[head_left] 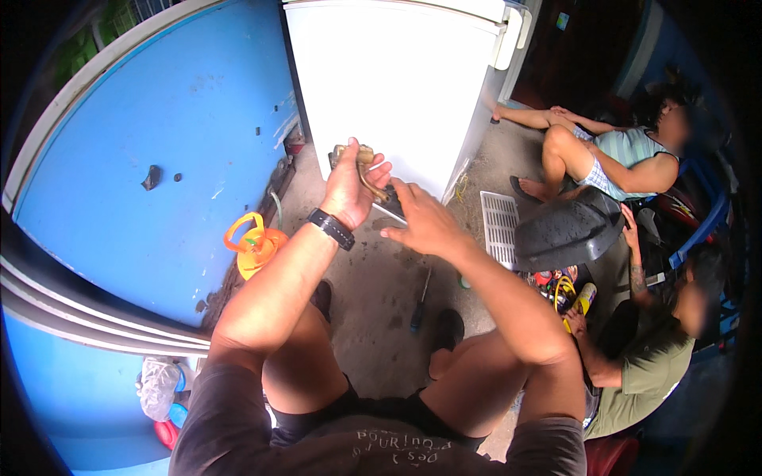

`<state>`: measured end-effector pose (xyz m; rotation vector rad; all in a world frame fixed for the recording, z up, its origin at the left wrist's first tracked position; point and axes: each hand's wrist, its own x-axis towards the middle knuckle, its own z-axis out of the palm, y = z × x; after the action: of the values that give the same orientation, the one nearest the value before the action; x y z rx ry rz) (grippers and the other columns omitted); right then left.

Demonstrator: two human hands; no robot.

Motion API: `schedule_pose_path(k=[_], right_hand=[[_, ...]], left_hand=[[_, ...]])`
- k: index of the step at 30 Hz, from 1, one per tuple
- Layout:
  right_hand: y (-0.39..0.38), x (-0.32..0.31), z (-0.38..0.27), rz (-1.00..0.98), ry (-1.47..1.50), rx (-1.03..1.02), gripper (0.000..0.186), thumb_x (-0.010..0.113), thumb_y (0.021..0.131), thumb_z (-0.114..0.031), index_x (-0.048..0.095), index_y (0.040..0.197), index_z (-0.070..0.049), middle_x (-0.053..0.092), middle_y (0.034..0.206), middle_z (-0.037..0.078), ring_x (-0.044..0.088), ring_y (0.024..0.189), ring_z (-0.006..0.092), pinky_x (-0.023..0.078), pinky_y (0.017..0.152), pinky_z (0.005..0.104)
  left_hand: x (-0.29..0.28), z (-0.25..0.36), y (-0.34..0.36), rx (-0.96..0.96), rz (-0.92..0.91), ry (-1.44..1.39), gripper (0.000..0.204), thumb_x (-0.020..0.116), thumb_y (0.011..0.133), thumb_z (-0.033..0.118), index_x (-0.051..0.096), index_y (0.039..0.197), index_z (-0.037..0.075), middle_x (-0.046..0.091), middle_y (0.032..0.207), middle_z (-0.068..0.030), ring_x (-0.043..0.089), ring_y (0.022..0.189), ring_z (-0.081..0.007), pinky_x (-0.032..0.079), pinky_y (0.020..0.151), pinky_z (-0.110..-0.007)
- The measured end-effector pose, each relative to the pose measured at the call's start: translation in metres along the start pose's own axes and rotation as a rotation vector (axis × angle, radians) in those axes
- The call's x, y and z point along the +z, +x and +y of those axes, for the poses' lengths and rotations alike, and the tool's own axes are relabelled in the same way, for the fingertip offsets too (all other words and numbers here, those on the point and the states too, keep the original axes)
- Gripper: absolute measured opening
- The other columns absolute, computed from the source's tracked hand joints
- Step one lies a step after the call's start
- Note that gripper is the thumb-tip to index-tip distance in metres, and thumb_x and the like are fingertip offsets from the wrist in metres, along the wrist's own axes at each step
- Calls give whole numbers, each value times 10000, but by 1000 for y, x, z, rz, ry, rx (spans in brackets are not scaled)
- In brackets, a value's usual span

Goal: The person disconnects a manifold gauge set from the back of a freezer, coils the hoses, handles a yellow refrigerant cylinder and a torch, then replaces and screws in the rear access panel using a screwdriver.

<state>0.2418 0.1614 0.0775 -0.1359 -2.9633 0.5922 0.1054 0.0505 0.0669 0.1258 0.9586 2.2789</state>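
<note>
Left hand (349, 186) grips the brass fitting (357, 155) upright, its thin tube (373, 189) slanting down toward the open-fingered right hand (425, 222).

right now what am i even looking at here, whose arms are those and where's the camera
The camera sits on a person's head and looks down, so the arms rising from the bottom edge are their own. The left hand grips a brass-coloured metal fitting; the right hand touches a dark part just under it. Ahead stands a white cabinet. On the concrete floor lie a screwdriver, an orange gas canister and a white grille. Two other people sit at the right.
</note>
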Motion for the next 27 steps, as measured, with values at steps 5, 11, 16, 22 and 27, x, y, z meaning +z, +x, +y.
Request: schedule_pose_path(k=[5, 11, 16, 22, 27], right_hand=[[17, 37, 22, 54, 153, 23, 537, 717, 853, -186, 416, 1241, 30, 559, 1176, 250, 585, 1109, 406, 479, 899, 501], [7, 32, 54, -60, 501, 50, 365, 641, 869, -88, 467, 1185, -34, 575, 1055, 131, 572, 946, 226, 464, 837, 360], [-6, 21, 57, -195, 497, 151, 565, 625, 852, -43, 433, 1384, -44, 595, 1157, 114, 576, 1055, 196, 457, 904, 336], [-20, 41, 60, -216, 764, 109, 637, 607, 845, 54, 434, 1445, -67, 491, 1057, -7, 491, 941, 106, 414, 837, 240], [-29, 32, 56, -241, 810, 85, 595, 619, 846, 69, 468, 1405, -70, 445, 985, -28, 470, 880, 85, 415, 808, 234]], left_hand=[[3, -12, -8, -51, -7, 10, 439, 489, 1023, 468, 486, 1143, 45, 588, 1142, -148, 647, 1000, -266, 513, 918, -411], [-14, -3, -16, 41, -271, 603, 625, 550, 997, 480, 435, 1369, -8, 539, 1275, -140, 516, 1226, -222, 476, 1005, -370], [-13, -6, -24, 69, -360, 705, 501, 683, 945, 287, 498, 1303, -10, 566, 1221, -146, 593, 1106, -203, 539, 913, -340], [-10, -16, -35, 117, -341, 735, 390, 675, 903, 42, 515, 1250, -38, 606, 1142, -136, 661, 953, -193, 583, 793, -314], [-3, -13, -40, 59, -390, 644, 532, 686, 909, 70, 426, 1360, -41, 576, 1205, -151, 646, 1045, -216, 587, 851, -333]])
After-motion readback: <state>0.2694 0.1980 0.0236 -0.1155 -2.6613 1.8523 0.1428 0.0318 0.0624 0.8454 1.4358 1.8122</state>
